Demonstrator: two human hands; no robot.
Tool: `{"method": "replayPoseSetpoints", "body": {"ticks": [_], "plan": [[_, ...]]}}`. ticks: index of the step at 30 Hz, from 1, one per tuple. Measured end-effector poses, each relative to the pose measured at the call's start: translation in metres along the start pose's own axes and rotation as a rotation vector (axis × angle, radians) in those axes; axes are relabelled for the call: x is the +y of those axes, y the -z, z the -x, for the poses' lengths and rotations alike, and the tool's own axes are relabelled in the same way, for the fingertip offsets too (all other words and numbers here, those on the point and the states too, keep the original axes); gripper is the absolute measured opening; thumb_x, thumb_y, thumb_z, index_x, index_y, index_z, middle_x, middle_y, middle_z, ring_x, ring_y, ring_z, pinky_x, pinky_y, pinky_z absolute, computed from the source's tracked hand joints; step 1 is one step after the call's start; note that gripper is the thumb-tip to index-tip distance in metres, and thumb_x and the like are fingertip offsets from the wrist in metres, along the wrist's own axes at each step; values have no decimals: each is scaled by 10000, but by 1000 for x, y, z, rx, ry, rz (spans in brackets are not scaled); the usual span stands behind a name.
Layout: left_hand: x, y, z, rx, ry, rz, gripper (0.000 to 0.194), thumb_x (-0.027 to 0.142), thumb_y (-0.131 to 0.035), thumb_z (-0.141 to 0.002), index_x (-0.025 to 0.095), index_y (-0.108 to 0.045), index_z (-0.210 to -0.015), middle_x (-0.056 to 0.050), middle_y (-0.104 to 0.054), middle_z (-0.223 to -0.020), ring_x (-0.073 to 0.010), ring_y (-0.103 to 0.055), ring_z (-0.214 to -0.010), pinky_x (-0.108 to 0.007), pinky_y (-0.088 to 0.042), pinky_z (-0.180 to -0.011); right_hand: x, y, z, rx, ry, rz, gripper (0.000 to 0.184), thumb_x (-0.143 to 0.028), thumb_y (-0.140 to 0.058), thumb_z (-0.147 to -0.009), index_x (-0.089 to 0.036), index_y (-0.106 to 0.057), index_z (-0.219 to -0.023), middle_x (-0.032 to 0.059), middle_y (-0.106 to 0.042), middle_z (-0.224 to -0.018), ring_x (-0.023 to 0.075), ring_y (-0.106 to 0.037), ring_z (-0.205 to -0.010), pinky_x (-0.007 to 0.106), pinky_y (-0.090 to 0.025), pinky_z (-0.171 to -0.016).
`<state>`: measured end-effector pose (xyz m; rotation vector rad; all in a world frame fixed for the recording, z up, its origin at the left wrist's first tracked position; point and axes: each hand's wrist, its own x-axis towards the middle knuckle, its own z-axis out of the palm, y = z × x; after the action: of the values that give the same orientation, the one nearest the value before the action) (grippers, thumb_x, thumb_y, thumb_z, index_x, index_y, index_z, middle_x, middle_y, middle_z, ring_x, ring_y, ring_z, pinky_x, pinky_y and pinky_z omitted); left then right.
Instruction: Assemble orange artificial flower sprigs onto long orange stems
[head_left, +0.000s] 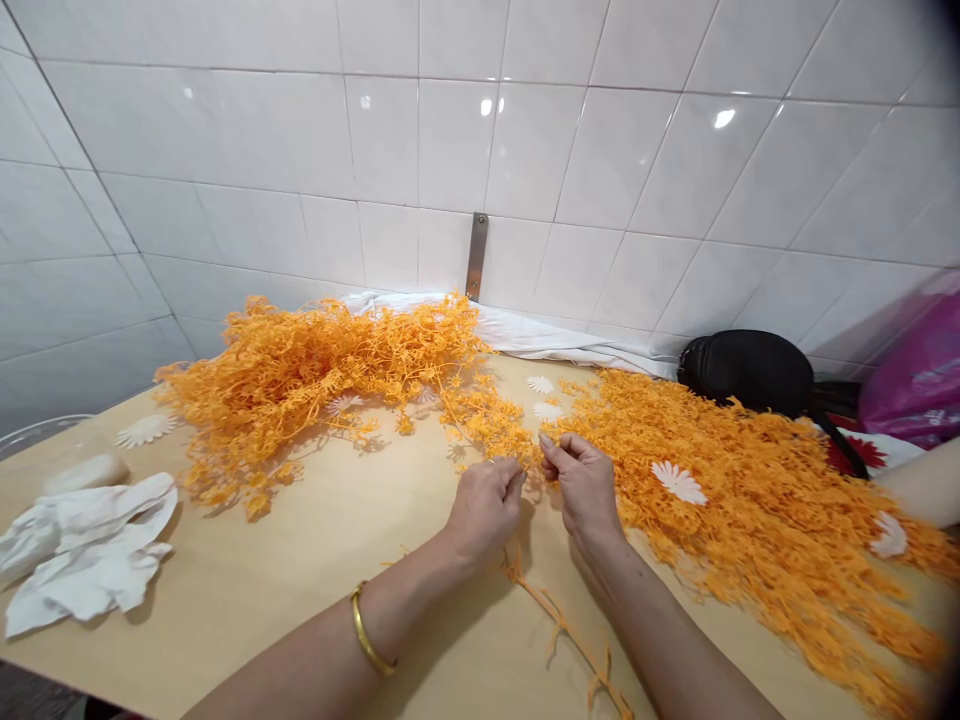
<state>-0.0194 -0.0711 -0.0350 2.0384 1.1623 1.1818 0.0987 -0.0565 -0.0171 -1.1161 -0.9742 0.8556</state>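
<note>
My left hand point(486, 503) is closed around an orange artificial flower spray point(501, 432). Its bare orange stem point(562, 622) runs down from beneath that hand toward the front of the table. Close beside it, my right hand point(583, 488) has thumb and forefinger pinched together near the spray's blossoms; what lies between those fingertips is too small to make out. A big tangled heap of orange sprays point(300, 375) lies to the left. On the right, more orange sprays point(739, 490) are spread flat, with a white petal piece point(679, 482) on top.
Crumpled white tissue point(90, 550) rests at the table's left edge. Further white petal pieces point(146, 430) lie scattered about. A black pouch point(746, 370) and a purple bag point(911, 370) stand at the back right. A metal bracket point(476, 255) is fixed to the tiled wall.
</note>
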Motion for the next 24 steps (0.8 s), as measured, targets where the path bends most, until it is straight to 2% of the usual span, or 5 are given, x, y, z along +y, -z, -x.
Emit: {"method": "replayPoseSetpoints", "body": {"ticks": [5, 8, 12, 20, 24], "plan": [[-6, 0, 7, -13, 88, -62, 260, 117, -395, -726, 175, -320, -484, 18, -330, -481, -99, -311, -485, -250, -200, -517, -12, 39, -31, 394, 75, 24, 308, -361, -623, -596, -200, -373, -517, -71, -399, -445, 68, -343, -391, 213, -291, -394], [-6, 1, 6, -10, 144, -105, 233, 110, -367, -720, 174, -340, -497, 21, -339, -489, -102, -336, -503, -241, -211, -518, -11, 57, -39, 297, 121, 412, 123, -306, -541, -659, -186, -521, -676, -28, -472, -502, 130, -472, -494, 260, -372, -481], [-8, 8, 0, 29, 182, -142, 217, 134, -351, -731, 169, -402, -523, 23, -365, -510, -101, -357, -527, -230, -230, -526, -5, 56, -31, 216, 352, 1126, 280, -168, -435, -699, -110, -587, -927, 153, -558, -948, 262, -494, -908, 368, -375, -737], [-13, 24, -7, -12, 188, -321, 232, 149, -349, -732, 167, -492, -550, 11, -415, -522, -105, -380, -534, -226, -236, -517, 19, 19, -3, -311, 726, 1424, 447, -386, -435, -792, -168, -450, -1181, 113, -498, -1149, 273, -359, -1076, 396, -282, -864], [-17, 34, -11, -83, 260, -550, 224, 117, -360, -688, 178, -553, -591, -25, -523, -610, -142, -454, -609, -242, -228, -516, 32, 32, -12, -227, 669, 1689, 337, -174, -375, -809, -152, -508, -1119, 159, -477, -1169, 318, -313, -1131, 445, -250, -845]]}}
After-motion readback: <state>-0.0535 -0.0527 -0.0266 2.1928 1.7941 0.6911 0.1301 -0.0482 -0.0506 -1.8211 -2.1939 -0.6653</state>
